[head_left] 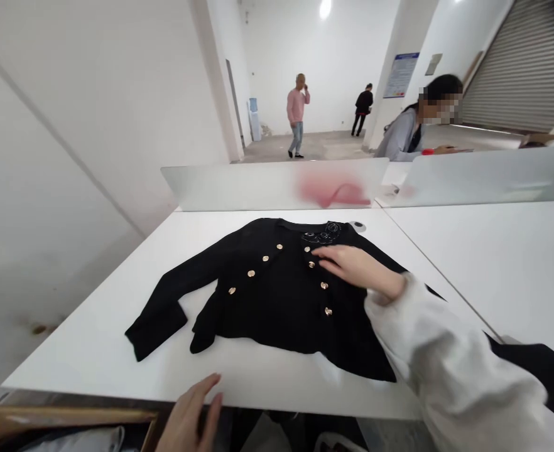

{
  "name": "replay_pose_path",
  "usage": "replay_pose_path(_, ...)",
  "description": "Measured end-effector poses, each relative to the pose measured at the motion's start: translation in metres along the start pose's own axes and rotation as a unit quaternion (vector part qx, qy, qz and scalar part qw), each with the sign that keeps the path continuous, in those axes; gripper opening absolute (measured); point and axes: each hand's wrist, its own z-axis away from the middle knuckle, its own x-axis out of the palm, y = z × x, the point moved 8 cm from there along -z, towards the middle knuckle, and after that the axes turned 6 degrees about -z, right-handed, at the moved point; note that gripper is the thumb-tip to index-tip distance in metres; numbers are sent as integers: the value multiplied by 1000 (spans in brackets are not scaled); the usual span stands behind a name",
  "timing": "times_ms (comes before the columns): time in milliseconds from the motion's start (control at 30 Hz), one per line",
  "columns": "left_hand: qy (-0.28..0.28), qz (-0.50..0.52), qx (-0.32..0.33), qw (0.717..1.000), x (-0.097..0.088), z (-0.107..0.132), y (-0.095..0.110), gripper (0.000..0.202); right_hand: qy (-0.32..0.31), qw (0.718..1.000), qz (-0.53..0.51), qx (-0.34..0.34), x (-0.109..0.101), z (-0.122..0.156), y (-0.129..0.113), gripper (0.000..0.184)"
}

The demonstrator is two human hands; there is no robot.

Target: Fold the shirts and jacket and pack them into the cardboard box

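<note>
A black jacket [267, 301] with two rows of gold buttons lies spread on the white table [93, 339], its neckline toward the far side. Its left-hand sleeve is bent outward on the tabletop. A dark beaded or embroidered trim [325, 235] shows beside the neckline. My right hand [347, 263] rests over the jacket's right front, fingers stretched out near the upper buttons, holding nothing. At the table's front edge is my left hand [192, 414], empty, with thumb and fingers apart. My right forearm covers part of the jacket's right side.
Frosted divider panels [239, 188] stand along the far edge. A cardboard box [70, 415] with cloth inside sits at lower left. More black fabric [536, 370] lies at right. One person [402, 135] sits beyond the divider; two others stand farther back.
</note>
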Motion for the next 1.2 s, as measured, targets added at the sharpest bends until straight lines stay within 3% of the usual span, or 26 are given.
replay_pose_path(100, 35, -9, 52, 998, 24, -15, 38, 29, -53, 996, -20, 64, 35, -83, 8, 29)
replay_pose_path(167, 22, -27, 73, 997, 40, -26, 50, 32, -61, 988, -14, 139, 65, -116, 24, 24)
replay_pose_path(300, 25, -79, 59, 995, 58, -41, 52, 42, -37, 978, -25, 204, 118, -138, 51, 33)
replay_pose_path(400, 27, -107, 57, 992, 66, -46, 56, 50, 6, 975, -58, 213, 140, -139, 64, 34)
replay_pose_path(600, 18, -131, 80, 988, 70, -49, 62, 42, 99, 951, -196, 217, 143, -145, 91, 28)
replay_pose_path(800, 45, -129, 127, 982, 64, -47, 63, 37, 234, 867, -344, 274, 128, -138, 140, 43)
replay_pose_path(867, 59, -118, 118, 984, 60, -48, 61, 32, 235, 848, -390, 272, 131, -135, 149, 50)
replay_pose_path(933, 85, -97, 70, 989, 54, -50, 55, 27, 224, 838, -425, 257, 135, -135, 151, 57)
replay_pose_path(1067, 150, -124, -14, 981, 41, -54, 46, 34, 193, 839, -454, 230, 141, -139, 148, 62)
replay_pose_path(1200, 83, -142, -28, 986, 51, -71, 46, 55, 177, 848, -445, 227, 143, -142, 149, 62)
